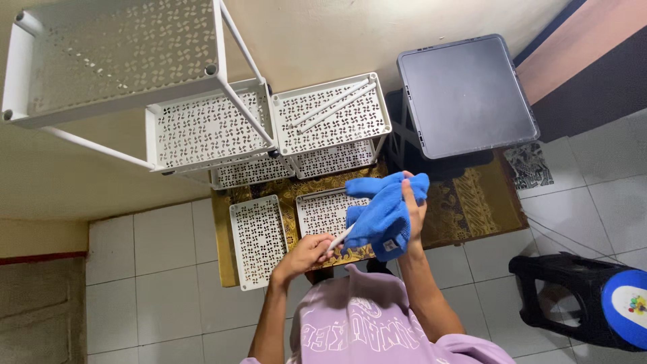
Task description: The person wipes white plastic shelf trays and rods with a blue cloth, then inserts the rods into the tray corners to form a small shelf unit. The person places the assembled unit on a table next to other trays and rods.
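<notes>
Above the white tiled floor (168, 249), the person's left hand (306, 253) is closed around the near end of a slim white plastic rod (340, 238), while the right hand (412, 202) grips a soft blue microfibre cloth (381, 212) that wraps the rod's far end, so the hands sit close together with the rod bridging them. Beneath them two loose white perforated shelf panels (257, 239) lie on a brown patterned mat (465, 202), near a white perforated shelving rack (202, 128), a grey square-lidded plastic container (465, 94) and a black plastic stool (579, 296).
</notes>
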